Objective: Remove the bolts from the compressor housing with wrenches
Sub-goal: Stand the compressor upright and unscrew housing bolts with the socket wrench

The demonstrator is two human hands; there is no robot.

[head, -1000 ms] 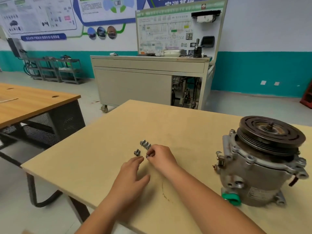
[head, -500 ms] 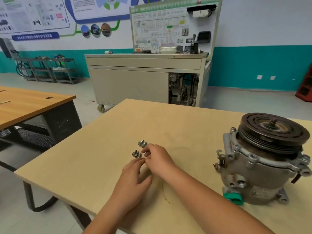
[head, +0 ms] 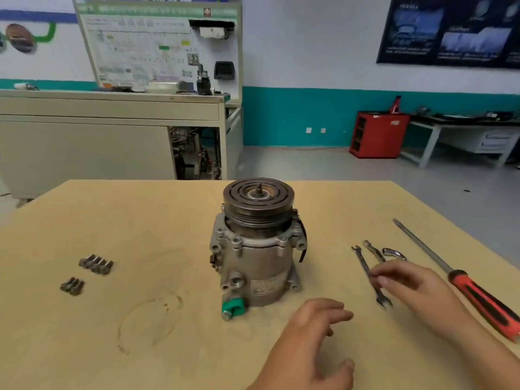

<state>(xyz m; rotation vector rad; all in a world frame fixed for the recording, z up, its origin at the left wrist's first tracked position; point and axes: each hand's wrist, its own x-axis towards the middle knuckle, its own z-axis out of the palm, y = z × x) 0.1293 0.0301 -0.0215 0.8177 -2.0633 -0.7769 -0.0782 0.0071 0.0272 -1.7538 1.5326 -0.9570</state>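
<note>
Standing upright near the middle of the tan table (head: 168, 220), the compressor (head: 256, 257) carries its dark grooved pulley (head: 259, 201) on top, with the silver housing below. A pale label (head: 266, 285) on the front of the housing bears print too small to read, and a green cap (head: 232, 306) sticks out at the base. Well to the left lie loose bolts in two groups: a row of bolts (head: 95, 264) side by side and, nearer the camera, a smaller cluster (head: 72, 285). To the right of the compressor lie a long open-end wrench (head: 363, 263), a shorter wrench (head: 372, 250) and a bent chrome wrench (head: 394, 253). The right hand (head: 413, 285) hovers over them, fingers fairly straight and slightly apart above the long wrench's shaft; blur hides whether they touch it. The left hand (head: 315, 333) is above the table just in front of the compressor, fingers spread, holding nothing. Farther right lies a screwdriver (head: 478, 294) with a red-and-black handle. Behind, a training board (head: 157, 49) with a small red logo and a dark poster (head: 450, 29) both carry writing too blurred to read.
</note>
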